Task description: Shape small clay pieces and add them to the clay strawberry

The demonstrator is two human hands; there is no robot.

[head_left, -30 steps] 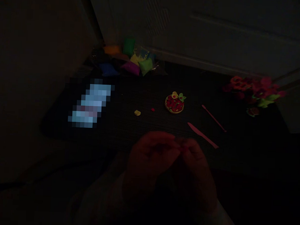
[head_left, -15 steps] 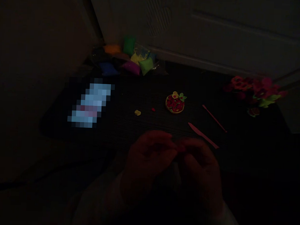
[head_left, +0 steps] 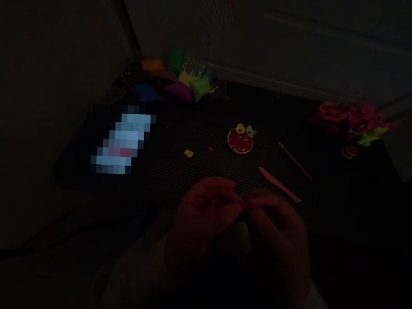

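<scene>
In the dim head view, my left hand (head_left: pixel 208 214) and my right hand (head_left: pixel 278 226) meet fingertip to fingertip over the table's near edge. Both pinch at the same spot; whatever is between them is too small and dark to name. Just beyond the fingers lies a pink plastic clay knife (head_left: pixel 280 184), with a thin pink modelling tool (head_left: pixel 295 160) further right. A small round yellow-rimmed piece (head_left: pixel 240 141), filled with red and topped by a yellow flower and green leaves, rests past my hands. Left of it are a tiny red bit of clay (head_left: pixel 210 149) and a yellow lump of clay (head_left: pixel 188 153).
A lit, blurred-out screen (head_left: pixel 124 142) lies on the left of the dark table (head_left: pixel 180 126). Several coloured clay packets (head_left: pixel 179 90) are piled at the back left. Pink, orange and green flower-like shapes (head_left: pixel 361 120) sit at the right, before a pale panel (head_left: pixel 299 49).
My right hand has tilted slightly, its thumb and fingers drawing closer together at the left fingertips. The view has shifted a little; the things on the table stay where they were.
</scene>
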